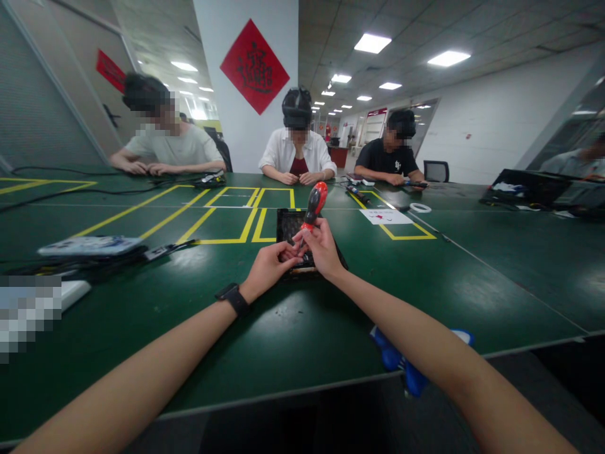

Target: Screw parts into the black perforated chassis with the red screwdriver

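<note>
A screwdriver with a red and black handle stands nearly upright, tilted a little to the right. My right hand is closed around it below the thick part of the handle. Close beside it, my left hand has thumb and fingers pinched together near the screwdriver's lower end; what they pinch is too small to make out. Under both hands lies a dark, box-like device or tray on the table, its middle partly covered by my fingers. A black watch is on my left wrist.
The green table bears yellow tape outlines. At left lie a flat pale device and cables. A blue-and-white item hangs at the front edge under my right forearm. A paper sheet and tape roll lie right. Several people sit opposite.
</note>
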{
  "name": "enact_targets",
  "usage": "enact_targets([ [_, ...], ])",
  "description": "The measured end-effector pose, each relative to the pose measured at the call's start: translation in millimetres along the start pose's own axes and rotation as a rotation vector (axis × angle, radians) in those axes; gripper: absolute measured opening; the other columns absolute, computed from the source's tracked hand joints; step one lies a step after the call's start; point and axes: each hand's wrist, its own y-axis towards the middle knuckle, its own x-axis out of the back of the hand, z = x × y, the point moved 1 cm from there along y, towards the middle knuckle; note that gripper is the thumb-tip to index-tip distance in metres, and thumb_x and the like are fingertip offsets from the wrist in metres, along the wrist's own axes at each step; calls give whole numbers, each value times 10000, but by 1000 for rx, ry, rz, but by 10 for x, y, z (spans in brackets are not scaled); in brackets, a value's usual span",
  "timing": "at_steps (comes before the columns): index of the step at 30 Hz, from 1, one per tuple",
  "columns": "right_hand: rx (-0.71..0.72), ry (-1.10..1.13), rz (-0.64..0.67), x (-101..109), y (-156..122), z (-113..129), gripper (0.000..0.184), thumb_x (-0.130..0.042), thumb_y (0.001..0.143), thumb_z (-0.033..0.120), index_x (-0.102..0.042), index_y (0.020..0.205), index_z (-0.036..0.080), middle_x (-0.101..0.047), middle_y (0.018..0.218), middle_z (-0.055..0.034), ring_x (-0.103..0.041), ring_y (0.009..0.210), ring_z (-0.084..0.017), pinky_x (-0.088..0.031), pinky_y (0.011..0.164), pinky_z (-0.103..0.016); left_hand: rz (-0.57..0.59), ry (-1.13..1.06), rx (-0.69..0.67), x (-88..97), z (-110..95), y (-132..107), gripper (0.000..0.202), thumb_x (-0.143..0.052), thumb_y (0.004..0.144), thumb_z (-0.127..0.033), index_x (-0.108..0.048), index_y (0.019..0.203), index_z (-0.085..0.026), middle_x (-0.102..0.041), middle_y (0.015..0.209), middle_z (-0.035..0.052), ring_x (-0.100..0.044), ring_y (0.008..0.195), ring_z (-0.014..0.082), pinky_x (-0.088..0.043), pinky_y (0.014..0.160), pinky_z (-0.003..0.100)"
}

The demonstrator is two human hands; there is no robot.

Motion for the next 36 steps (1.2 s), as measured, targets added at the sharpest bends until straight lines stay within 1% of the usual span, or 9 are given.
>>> enact_targets([
  [3,-8,5,-2,-10,4,4,329,-575,816,387,-340,979,226,-606,782,30,-616,588,-92,-491,449,-179,-10,31,-2,9,-2,0,253,-653,742,-398,-612,756,-149,-619,658,-1,-527,585,108,-402,552,212],
  [7,-23,20,-1,-8,12,7,357,-600,796,393,-337,972,228,-606,774,39,-607,578,-83,-497,453,-174,-11,98,-32,23,14,-3,239,-603,788,-387,-637,789,-150,-635,684,8,-531,605,116,-386,565,219],
  [11,-49,53,34,15,16,8,286,-481,862,423,-403,1033,207,-612,768,17,-601,576,-85,-498,467,-185,-5,141,-73,26,43,-3,243,-547,830,-371,-664,837,-157,-649,710,14,-539,626,125,-384,591,229],
  [14,-84,74,20,33,19,3,313,-429,883,429,-427,1093,196,-619,758,5,-599,577,-89,-501,476,-192,2,133,-79,24,53,-1,253,-519,847,-358,-671,872,-158,-663,754,28,-557,659,136,-399,622,236],
  [17,-71,50,9,29,18,2,304,-484,860,424,-431,1060,202,-619,749,14,-589,570,-82,-498,472,-182,21,113,-64,20,38,-3,268,-517,846,-370,-668,873,-151,-661,743,30,-554,654,137,-401,619,235],
  [21,-22,28,21,1,7,8,284,-538,835,415,-397,979,215,-608,752,32,-579,557,-73,-493,458,-170,25,94,-32,17,2,-3,273,-555,816,-398,-647,828,-142,-617,662,8,-503,582,112,-373,557,216],
  [27,-36,36,9,-13,7,15,329,-569,814,419,-355,975,228,-592,752,44,-577,530,-67,-494,444,-169,7,65,-18,11,-11,3,234,-625,762,-379,-595,778,-148,-586,645,-6,-481,564,102,-366,535,211],
  [31,-43,36,5,-8,14,5,373,-612,784,404,-350,979,225,-587,739,50,-580,531,-68,-504,458,-171,-9,111,-32,13,9,1,210,-611,776,-361,-587,776,-152,-576,643,-10,-479,574,105,-359,541,212],
  [36,-50,37,-3,9,24,-19,379,-631,769,400,-383,990,219,-595,733,41,-593,550,-83,-516,469,-190,-16,160,-68,20,34,3,194,-561,818,-344,-617,819,-158,-621,698,11,-523,623,126,-375,580,229],
])
